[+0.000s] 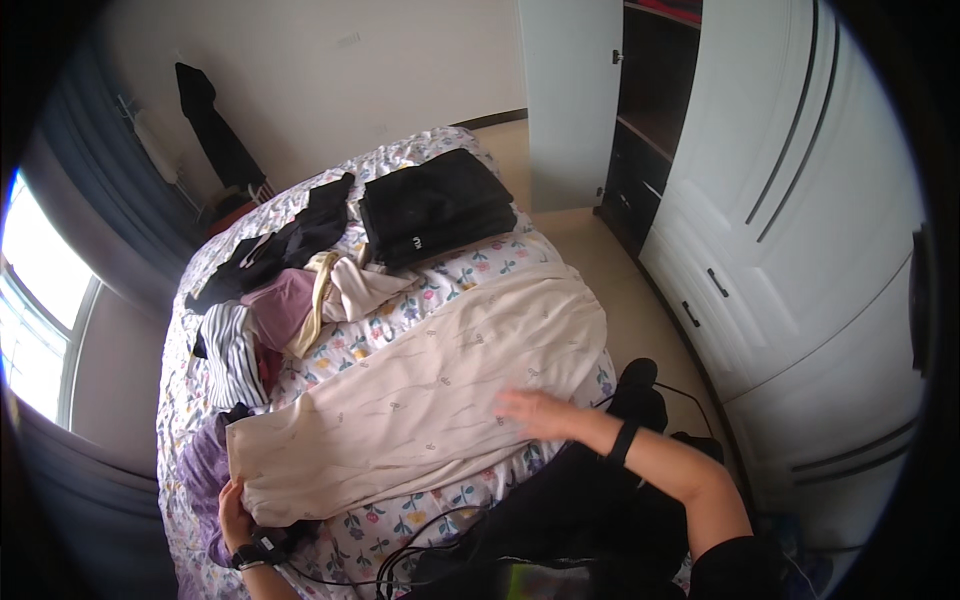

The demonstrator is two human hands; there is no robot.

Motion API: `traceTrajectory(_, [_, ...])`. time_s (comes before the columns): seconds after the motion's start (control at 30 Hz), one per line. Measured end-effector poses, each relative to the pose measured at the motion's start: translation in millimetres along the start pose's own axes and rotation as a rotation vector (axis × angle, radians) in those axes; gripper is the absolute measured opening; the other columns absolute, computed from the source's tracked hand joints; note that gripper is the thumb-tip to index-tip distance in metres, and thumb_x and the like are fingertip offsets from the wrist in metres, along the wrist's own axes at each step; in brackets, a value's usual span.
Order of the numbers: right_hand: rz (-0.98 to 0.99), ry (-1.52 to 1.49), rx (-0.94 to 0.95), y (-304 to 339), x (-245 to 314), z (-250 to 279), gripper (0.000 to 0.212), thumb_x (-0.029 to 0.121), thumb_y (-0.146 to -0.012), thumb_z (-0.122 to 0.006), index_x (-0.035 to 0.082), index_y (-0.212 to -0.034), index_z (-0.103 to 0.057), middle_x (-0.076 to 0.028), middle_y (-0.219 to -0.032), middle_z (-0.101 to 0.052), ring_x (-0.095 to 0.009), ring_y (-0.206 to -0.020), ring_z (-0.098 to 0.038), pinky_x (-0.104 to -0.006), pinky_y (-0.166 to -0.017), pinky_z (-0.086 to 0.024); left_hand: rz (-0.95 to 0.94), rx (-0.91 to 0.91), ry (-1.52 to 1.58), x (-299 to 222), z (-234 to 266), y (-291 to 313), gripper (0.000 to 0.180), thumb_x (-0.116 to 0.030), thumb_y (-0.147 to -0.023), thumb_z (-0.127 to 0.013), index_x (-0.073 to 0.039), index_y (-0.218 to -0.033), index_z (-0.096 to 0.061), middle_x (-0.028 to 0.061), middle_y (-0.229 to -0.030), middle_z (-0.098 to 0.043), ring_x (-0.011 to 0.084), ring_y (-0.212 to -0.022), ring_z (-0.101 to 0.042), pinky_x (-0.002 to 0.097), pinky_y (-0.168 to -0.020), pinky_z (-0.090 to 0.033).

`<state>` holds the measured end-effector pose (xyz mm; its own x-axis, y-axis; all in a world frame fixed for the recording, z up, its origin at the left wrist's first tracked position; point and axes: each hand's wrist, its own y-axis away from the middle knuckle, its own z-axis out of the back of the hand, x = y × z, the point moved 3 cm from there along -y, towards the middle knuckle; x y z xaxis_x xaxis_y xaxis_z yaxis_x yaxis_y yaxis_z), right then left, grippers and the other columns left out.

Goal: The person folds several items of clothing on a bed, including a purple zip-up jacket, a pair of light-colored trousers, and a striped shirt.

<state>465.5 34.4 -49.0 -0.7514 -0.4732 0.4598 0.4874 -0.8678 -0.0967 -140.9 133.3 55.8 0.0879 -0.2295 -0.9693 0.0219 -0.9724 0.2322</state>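
Note:
A long cream garment (440, 370) with small dark printed motifs lies spread across the bed, slightly creased. At its near left corner my left hand (234, 515) grips the edge, fingers partly hidden by the cloth. My right hand (535, 412) is flat with fingers stretched out, blurred, over the garment's near right part; whether it touches the cloth I cannot tell. A purple garment (205, 480) lies by my left hand, partly beneath the cream one.
Black folded clothes (435, 205) form a stack toward the far end of the flowered bedsheet (410, 515). Left of it lie a black garment (285, 245), a mauve garment (283, 305) and a striped garment (232, 355). A white wardrobe (780, 250) stands right. Dark cables (400, 560) run near me.

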Motion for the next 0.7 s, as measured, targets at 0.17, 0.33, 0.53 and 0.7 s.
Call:
traceTrajectory(0.17, [-0.028, 0.139, 0.64, 4, 76, -29, 0.093, 0.028, -0.077, -0.072, 0.017, -0.149, -0.014, -0.006, -0.156, -0.005, -0.033, -0.143, -0.009, -0.0597, -0.106, -0.025, -0.185, -0.15, -0.151, 21, 47, -19, 0.021, -0.007, -0.089, -0.049, -0.003, -0.109, -0.057, 0.0025, -0.091, -0.061, 0.0125, -0.077, -0.056, 0.0272, -0.071, -0.047])
traceTrajectory(0.33, [-0.109, -0.271, 0.539, 20, 53, -9, 0.084, 0.024, -0.082, -0.067, 0.023, -0.148, -0.016, -0.006, -0.156, -0.005, -0.031, -0.143, -0.006, -0.0597, -0.109, -0.018, -0.277, -0.225, -0.271, -13, -29, -19, 0.02, -0.007, -0.09, -0.051, -0.002, -0.109, -0.055, 0.0021, -0.094, -0.06, 0.0112, -0.08, -0.055, 0.0241, -0.071, -0.046])
traceTrajectory(0.53, [-0.282, -0.111, 0.537, 20, 36, -12, 0.086, 0.028, -0.08, -0.069, 0.022, -0.148, -0.017, -0.009, -0.156, 0.0, -0.035, -0.143, -0.006, -0.0595, -0.108, -0.021, -0.379, 0.104, -0.263, -55, -156, -32, 0.022, -0.004, -0.092, -0.051, -0.001, -0.114, -0.053, 0.0048, -0.087, -0.062, 0.0099, -0.074, -0.057, 0.0223, -0.062, -0.047])
traceTrajectory(0.7, [-0.335, -0.131, 0.5, 29, 31, -22, 0.082, 0.029, -0.081, -0.067, 0.02, -0.148, -0.021, -0.006, -0.157, 0.001, -0.035, -0.143, -0.005, -0.0596, -0.108, -0.02, -0.259, 0.528, -0.606, -29, -315, -9, 0.041, -0.002, -0.09, -0.053, -0.007, -0.129, -0.044, 0.0102, -0.091, -0.064, 0.0157, -0.072, -0.064, 0.0259, -0.054, -0.05])
